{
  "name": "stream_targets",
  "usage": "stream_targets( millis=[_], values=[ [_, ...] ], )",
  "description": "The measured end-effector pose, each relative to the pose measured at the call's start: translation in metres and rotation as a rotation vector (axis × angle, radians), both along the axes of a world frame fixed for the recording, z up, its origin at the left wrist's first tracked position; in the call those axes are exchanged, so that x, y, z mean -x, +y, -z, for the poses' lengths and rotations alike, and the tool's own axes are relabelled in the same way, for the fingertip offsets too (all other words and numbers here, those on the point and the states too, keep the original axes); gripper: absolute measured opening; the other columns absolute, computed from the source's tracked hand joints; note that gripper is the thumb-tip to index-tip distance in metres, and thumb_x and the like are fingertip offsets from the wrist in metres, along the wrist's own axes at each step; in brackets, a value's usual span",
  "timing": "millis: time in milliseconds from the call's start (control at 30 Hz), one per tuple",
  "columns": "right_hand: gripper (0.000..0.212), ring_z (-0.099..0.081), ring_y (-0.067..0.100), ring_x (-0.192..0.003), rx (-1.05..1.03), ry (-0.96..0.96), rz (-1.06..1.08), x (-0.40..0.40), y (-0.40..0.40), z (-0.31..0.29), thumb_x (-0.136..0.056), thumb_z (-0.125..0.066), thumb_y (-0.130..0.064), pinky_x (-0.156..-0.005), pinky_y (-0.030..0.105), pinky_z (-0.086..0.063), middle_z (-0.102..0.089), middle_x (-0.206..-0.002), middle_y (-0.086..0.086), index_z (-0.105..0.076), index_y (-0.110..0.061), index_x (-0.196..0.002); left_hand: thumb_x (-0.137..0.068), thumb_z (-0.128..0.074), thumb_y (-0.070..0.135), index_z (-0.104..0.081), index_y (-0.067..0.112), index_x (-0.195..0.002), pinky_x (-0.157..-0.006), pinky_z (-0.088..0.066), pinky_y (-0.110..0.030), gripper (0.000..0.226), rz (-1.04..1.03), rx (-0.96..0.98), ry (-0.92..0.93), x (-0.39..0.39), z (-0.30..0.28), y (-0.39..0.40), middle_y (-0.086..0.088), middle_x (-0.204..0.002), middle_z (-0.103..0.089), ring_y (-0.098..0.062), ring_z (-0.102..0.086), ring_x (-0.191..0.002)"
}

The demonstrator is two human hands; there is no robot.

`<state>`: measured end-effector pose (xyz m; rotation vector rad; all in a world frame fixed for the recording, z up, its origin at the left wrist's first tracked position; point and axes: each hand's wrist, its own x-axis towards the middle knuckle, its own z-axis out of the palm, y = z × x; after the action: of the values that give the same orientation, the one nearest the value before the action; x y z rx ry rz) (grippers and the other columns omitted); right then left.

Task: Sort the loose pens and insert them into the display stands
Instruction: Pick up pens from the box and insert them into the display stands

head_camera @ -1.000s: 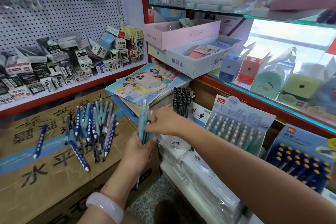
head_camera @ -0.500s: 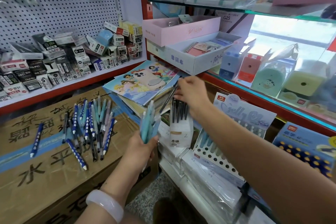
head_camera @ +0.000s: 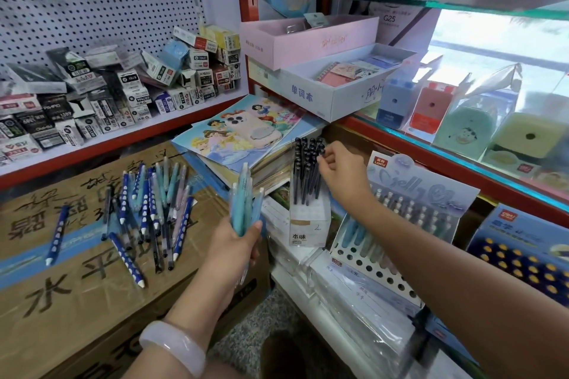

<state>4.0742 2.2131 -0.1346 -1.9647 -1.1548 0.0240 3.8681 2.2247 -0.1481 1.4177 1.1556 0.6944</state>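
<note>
My left hand (head_camera: pixel 234 243) grips a bundle of light blue and teal pens (head_camera: pixel 244 206), held upright above the cardboard box (head_camera: pixel 77 295). Loose pens (head_camera: pixel 147 209), dark blue dotted ones and pastel ones, lie in a heap on that box, and one blue pen (head_camera: pixel 57 235) lies apart to the left. My right hand (head_camera: pixel 341 172) reaches to the white stand (head_camera: pixel 308 224) full of black pens (head_camera: pixel 303 172); its fingertips pinch the top of a black pen at the stand's right side. A pastel pen display stand (head_camera: pixel 400 224) with open holes sits right of it.
A phone (head_camera: pixel 252 129) lies on a stack of colouring books behind the stands. Small refill boxes (head_camera: pixel 117 92) crowd the pegboard shelf at left. A dark blue pen display (head_camera: pixel 523 258) stands at far right. Pink and white trays (head_camera: pixel 311 95) sit above on the red-edged glass shelf.
My right hand took a black pen from the bundle in my left hand, carried it right and lowered it into the white stand. My left hand stayed put with the bundle.
</note>
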Motion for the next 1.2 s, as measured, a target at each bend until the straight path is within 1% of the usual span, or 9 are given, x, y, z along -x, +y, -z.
stream_targets(
  millis=[233,500,667,767,833,900,967,1100,1200],
  values=[
    [0.015,-0.062,0.027,-0.078,0.001,-0.044,0.002,-0.002,0.007,0.005,-0.093,-0.054,-0.020,-0.077,0.044,-0.052,-0.063,-0.084,0.007,-0.056,-0.006,-0.098,-0.094,-0.052,0.020,-0.050,0.015,-0.108,-0.044,-0.042,-0.020,0.014,-0.010,-0.001,0.002,-0.002,0.001,0.004,-0.001,-0.062,-0.051,-0.011,-0.048,-0.051],
    [0.018,-0.062,0.031,-0.079,0.195,-0.052,0.005,-0.005,0.007,0.023,-0.094,-0.052,-0.018,-0.074,0.041,-0.052,-0.066,-0.086,0.018,-0.059,-0.002,-0.096,-0.094,-0.051,0.019,-0.052,0.018,-0.102,-0.051,-0.044,-0.026,0.007,0.002,0.038,-0.048,-0.002,0.001,0.003,-0.002,-0.063,-0.052,-0.013,-0.048,-0.052],
    [0.019,-0.062,0.030,-0.084,0.239,-0.027,0.046,-0.006,0.008,0.016,-0.092,-0.056,-0.021,-0.077,0.037,-0.051,-0.068,-0.089,0.015,-0.060,-0.003,-0.097,-0.093,-0.053,0.017,-0.054,0.016,-0.096,-0.052,-0.045,-0.025,0.003,0.003,0.090,-0.115,0.000,-0.003,0.002,-0.004,-0.066,-0.055,-0.014,-0.049,-0.055],
    [0.017,-0.061,0.021,-0.079,0.166,0.021,0.086,0.001,0.000,0.007,-0.092,-0.057,-0.029,-0.075,0.036,-0.052,-0.066,-0.083,0.006,-0.058,-0.012,-0.094,-0.091,-0.056,0.016,-0.055,0.015,-0.097,-0.050,-0.045,-0.023,0.006,0.015,0.116,-0.166,0.000,-0.008,-0.002,-0.004,-0.068,-0.055,-0.012,-0.049,-0.055],
    [0.020,-0.062,0.015,-0.073,0.157,0.208,-0.061,0.014,-0.007,-0.002,-0.094,-0.052,-0.031,-0.069,0.030,-0.055,-0.066,-0.080,0.003,-0.060,-0.013,-0.089,-0.090,-0.057,0.014,-0.055,0.014,-0.097,-0.047,-0.045,-0.020,0.007,0.033,0.125,-0.191,-0.002,-0.012,-0.006,-0.004,-0.068,-0.056,-0.011,-0.048,-0.054],
    [0.022,-0.062,0.014,-0.069,0.196,0.531,-0.296,0.032,-0.014,-0.012,-0.096,-0.049,-0.028,-0.064,0.021,-0.054,-0.066,-0.082,0.007,-0.061,-0.011,-0.087,-0.090,-0.057,0.013,-0.056,0.012,-0.097,-0.045,-0.044,-0.018,0.008,0.053,0.107,-0.185,-0.005,-0.014,-0.010,-0.003,-0.068,-0.057,-0.010,-0.048,-0.051],
    [0.021,-0.061,0.014,-0.069,0.239,0.704,-0.438,0.043,-0.020,-0.018,-0.097,-0.049,-0.025,-0.062,0.019,-0.053,-0.065,-0.081,0.009,-0.061,-0.013,-0.086,-0.090,-0.057,0.013,-0.056,0.010,-0.099,-0.043,-0.044,-0.018,0.010,0.072,0.092,-0.177,-0.007,-0.016,-0.014,-0.003,-0.068,-0.058,-0.009,-0.048,-0.048],
    [0.014,-0.058,0.011,-0.065,0.210,0.869,-0.503,0.045,-0.029,-0.022,-0.095,-0.053,-0.016,-0.063,0.017,-0.052,-0.062,-0.074,0.005,-0.060,-0.009,-0.084,-0.092,-0.054,0.013,-0.055,0.007,-0.100,-0.041,-0.043,-0.019,0.010,0.091,0.102,-0.201,-0.007,-0.019,-0.023,-0.004,-0.066,-0.057,-0.009,-0.047,-0.046],
    [0.012,-0.059,0.010,-0.064,0.165,0.858,-0.479,0.038,-0.040,-0.033,-0.093,-0.055,-0.015,-0.062,0.016,-0.053,-0.063,-0.074,0.005,-0.060,-0.005,-0.090,-0.093,-0.051,0.018,-0.054,0.006,-0.099,-0.041,-0.043,-0.019,0.013,0.126,0.108,-0.199,-0.007,-0.021,-0.028,-0.004,-0.066,-0.057,-0.012,-0.047,-0.047]
  ],
)
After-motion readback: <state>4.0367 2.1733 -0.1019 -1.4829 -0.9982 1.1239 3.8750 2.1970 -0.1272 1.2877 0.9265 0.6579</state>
